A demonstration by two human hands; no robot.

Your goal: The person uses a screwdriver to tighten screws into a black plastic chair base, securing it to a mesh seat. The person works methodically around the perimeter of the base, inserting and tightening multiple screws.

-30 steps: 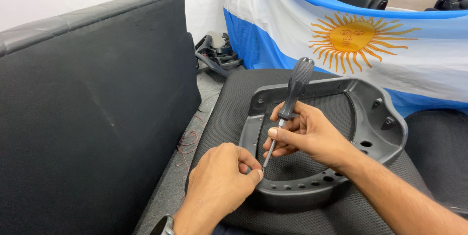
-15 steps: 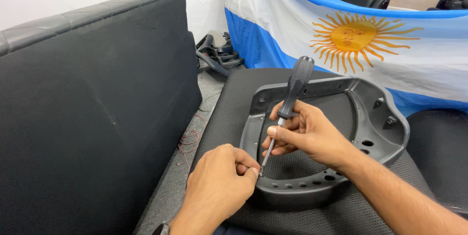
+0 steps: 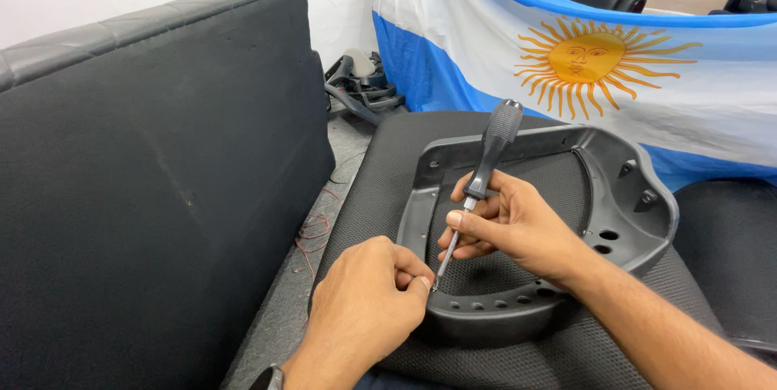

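A dark grey plastic frame [image 3: 639, 220] with screw holes lies on a black mesh seat cushion [image 3: 380, 188]. My right hand [image 3: 518, 224] grips a screwdriver [image 3: 491, 151] with a black ribbed handle, its metal shaft slanting down to the frame's near left corner. My left hand [image 3: 368, 305] rests on that corner, its fingertips pinched at the screwdriver's tip. What they pinch is too small to see.
A black padded panel [image 3: 154, 171] stands upright at the left. A blue and white flag with a yellow sun [image 3: 599, 58] drapes across the back. Black plastic parts [image 3: 360, 82] and thin red wires [image 3: 312, 232] lie on the grey floor. Another dark cushion [image 3: 728, 252] sits at right.
The screwdriver and both hands stay at the frame's near left corner. My right fingers have shifted slightly on the screwdriver.
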